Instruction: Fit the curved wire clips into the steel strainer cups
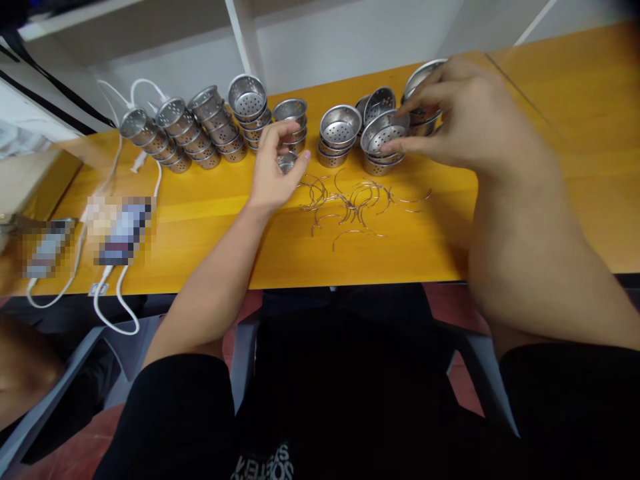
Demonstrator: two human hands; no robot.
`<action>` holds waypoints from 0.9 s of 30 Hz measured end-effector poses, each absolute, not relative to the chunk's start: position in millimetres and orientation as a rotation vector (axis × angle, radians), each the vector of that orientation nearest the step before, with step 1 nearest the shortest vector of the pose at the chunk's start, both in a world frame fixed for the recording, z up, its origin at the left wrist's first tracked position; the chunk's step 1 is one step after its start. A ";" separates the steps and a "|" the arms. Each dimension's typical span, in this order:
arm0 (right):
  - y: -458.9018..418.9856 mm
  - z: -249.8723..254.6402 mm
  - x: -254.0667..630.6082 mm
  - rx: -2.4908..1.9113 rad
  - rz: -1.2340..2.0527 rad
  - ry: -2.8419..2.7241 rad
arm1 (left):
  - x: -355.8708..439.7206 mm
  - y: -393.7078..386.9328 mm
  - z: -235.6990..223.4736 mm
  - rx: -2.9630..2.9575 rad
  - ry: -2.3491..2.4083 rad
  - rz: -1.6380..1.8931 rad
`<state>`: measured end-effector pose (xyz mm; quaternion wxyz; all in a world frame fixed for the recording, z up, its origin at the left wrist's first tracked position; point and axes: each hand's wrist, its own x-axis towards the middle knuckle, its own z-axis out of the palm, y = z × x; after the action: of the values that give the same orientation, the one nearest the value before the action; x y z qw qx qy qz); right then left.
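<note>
My right hand (460, 117) pinches the rim of a perforated metal strainer basket (383, 133) between thumb and fingers, at the top of a short stack. My left hand (275, 167) is open, thumb and fingers apart. Just beyond its palm a small metal cup (287, 162) shows in part; whether the hand touches it I cannot tell. Between my hands stands another stack of strainer baskets (341, 127). A tilted basket (380, 105) leans behind the right-hand stack. Several thin curved wires (353, 200) lie loose on the wooden table (320, 260) in front.
More stacks of baskets (247, 100) line the table's back left. Another basket (425, 73) is partly behind my right hand. Two phones (125, 233) with white cables (120, 293) lie at the left. A person's arm (25, 367) shows at the left edge. A pale partition (350, 40) stands behind.
</note>
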<state>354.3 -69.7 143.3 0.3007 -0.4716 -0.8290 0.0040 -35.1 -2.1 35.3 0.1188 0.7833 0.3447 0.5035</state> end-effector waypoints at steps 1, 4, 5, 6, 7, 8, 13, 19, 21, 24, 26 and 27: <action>-72.4 145.4 352.7 -1.257 0.030 -2.210 | -35.7 -4.1 37.6 2.286 1.045 1.462; -78.6 150.6 347.9 -1.256 0.086 -2.273 | -35.7 -11.3 44.6 2.264 1.125 1.406; -80.2 152.0 346.1 -1.254 0.102 -2.289 | -35.2 -13.3 46.3 2.256 1.134 1.395; -81.9 153.3 344.2 -1.254 0.114 -2.290 | -34.8 -14.8 47.5 2.251 1.135 1.386; -83.8 154.8 342.0 -1.256 0.116 -2.270 | -34.7 -15.6 48.1 2.246 1.136 1.382; -86.1 156.6 339.5 -1.254 0.111 -2.235 | -34.9 -15.5 48.0 2.238 1.142 1.383; -101.6 167.8 324.1 -1.238 0.118 -2.111 | -43.3 -3.8 37.6 2.140 1.256 1.379; -100.1 160.1 310.8 -1.235 0.559 -2.528 | -51.3 11.8 18.3 2.187 1.309 1.337; -93.6 151.6 305.0 -1.264 0.648 -2.652 | -52.1 12.5 17.1 2.180 1.314 1.330; -84.4 137.2 296.3 -1.275 0.659 -2.773 | -55.8 13.3 17.3 2.163 1.321 1.296; -79.8 128.2 292.4 -1.266 0.637 -2.818 | -60.6 16.1 14.3 2.158 1.340 1.271; -77.9 124.2 291.3 -1.262 0.625 -2.822 | -63.5 18.4 11.1 2.149 1.361 1.256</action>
<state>291.3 -77.9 124.2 -0.0063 -0.4001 -0.8948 0.1982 -63.5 18.4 11.1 0.1519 0.7487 0.4742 0.4376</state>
